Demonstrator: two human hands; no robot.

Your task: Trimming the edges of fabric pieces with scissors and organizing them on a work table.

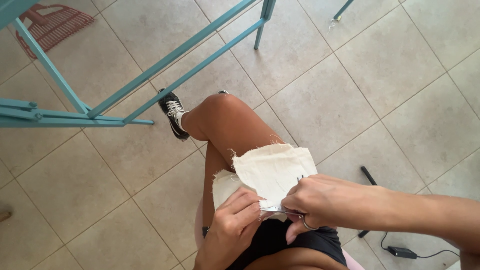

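While the left hand pinches cream cloth, scissors cut.

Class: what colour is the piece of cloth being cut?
Cream, off-white cloth with frayed edges; shown in the head view.

This looks like a home room or covered patio, judging by the pale tiled floor, the turquoise metal frame of some furniture, a red plastic rake lying flat, and a power adapter trailing its cable.
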